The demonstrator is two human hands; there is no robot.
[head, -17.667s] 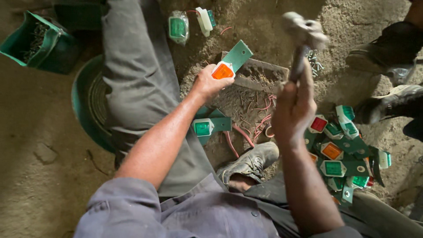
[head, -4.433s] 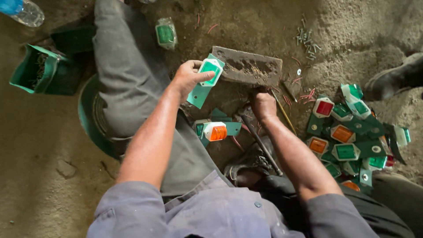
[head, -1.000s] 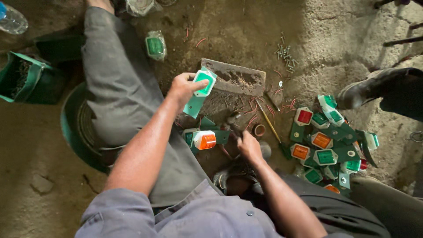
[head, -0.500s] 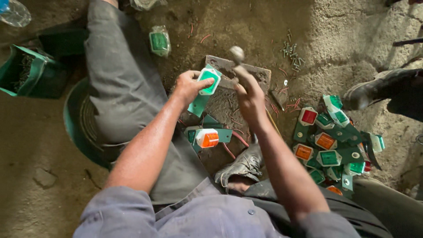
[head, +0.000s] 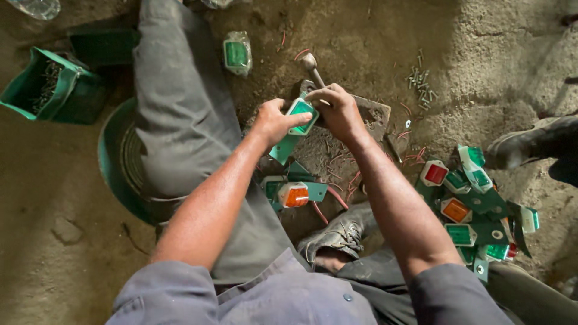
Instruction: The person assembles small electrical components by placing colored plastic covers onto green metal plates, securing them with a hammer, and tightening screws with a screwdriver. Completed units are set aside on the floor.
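My left hand [head: 276, 121] grips a green bracket with a green lamp lens [head: 300, 112] and holds it against a flat metal plate [head: 374, 114] on the dirt floor. My right hand [head: 337, 109] is closed around a hammer, whose head [head: 309, 61] sticks out beyond my fingers, right beside the lens. Between my legs lies another green bracket carrying an orange lens [head: 295, 195].
A pile of green brackets with red, orange and green lenses [head: 472, 204] lies at the right. Loose screws [head: 421, 84] sit beyond the plate. A green box of screws [head: 47, 88] stands at the far left, a wrapped green lens [head: 236, 54] at the top. Another person's shoe [head: 530, 142] is at the right edge.
My right hand has come down with the hammer from a raised position to the bracket on the plate. My left hand has kept the green-lens bracket in place.
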